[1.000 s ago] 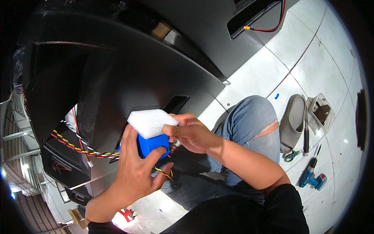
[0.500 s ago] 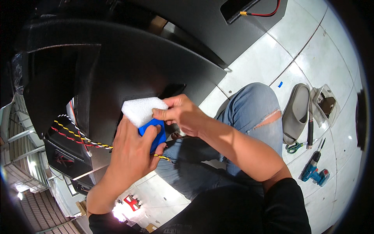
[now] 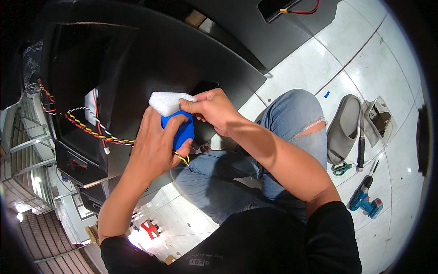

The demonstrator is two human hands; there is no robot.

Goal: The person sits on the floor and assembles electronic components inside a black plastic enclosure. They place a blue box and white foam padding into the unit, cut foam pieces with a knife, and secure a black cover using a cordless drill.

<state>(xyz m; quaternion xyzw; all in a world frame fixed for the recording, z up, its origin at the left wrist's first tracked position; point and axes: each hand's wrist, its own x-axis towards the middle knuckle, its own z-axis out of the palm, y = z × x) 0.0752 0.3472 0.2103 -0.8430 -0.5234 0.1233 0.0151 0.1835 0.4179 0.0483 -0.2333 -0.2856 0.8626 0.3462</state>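
Note:
A blue block with a smooth wrapped look sits in my left hand, whose fingers and thumb close round it. On the block's far end lies a piece of white foam. My right hand pinches the foam's right corner between thumb and finger. Twisted wires in yellow, black, red and white run from the left to my left hand, and short yellow and black ends stick out below the block. How the wires join the block is hidden. Behind both hands stands a large black panel.
On the tiled floor at right lie a grey clog, green-handled scissors, a cordless drill, a black-handled tool and a small white tray. A red and black lead hangs at a panel cutout, top right.
Both hands have moved up in the picture with the foam and the blue block. More of the blue block shows beneath the foam. The twisted wires have shifted along.

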